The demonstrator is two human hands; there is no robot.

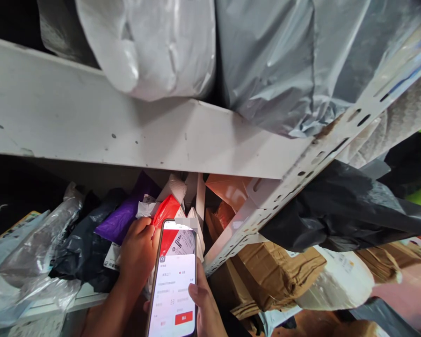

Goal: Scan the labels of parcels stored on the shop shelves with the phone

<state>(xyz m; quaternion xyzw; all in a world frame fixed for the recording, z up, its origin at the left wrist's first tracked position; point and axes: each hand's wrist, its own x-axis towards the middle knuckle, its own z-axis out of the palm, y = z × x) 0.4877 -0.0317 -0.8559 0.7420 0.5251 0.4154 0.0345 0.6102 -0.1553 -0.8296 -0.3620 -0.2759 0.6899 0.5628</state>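
Observation:
My right hand [206, 299] is wrapped round a smartphone [175, 290], its thumb over the right edge of the screen. The lit screen carries a camera picture of a red parcel with a label above a form with a red button. To the left, my left hand [140, 243] grips the edge of a red plastic mailer bag [168, 209], its fingers curled. The phone hides the lower part of that bag. A purple mailer bag [121, 217] and a white label lie close beside my left hand, among parcels on the lower shelf.
Above my hands runs a white metal shelf edge [126, 126] bearing large grey plastic parcels [273, 61]. A slotted upright [266, 201] slants down on the right. Beyond it are a black bag [337, 210] and a brown paper parcel [277, 269]. Dark and clear bags [45, 238] crowd the left.

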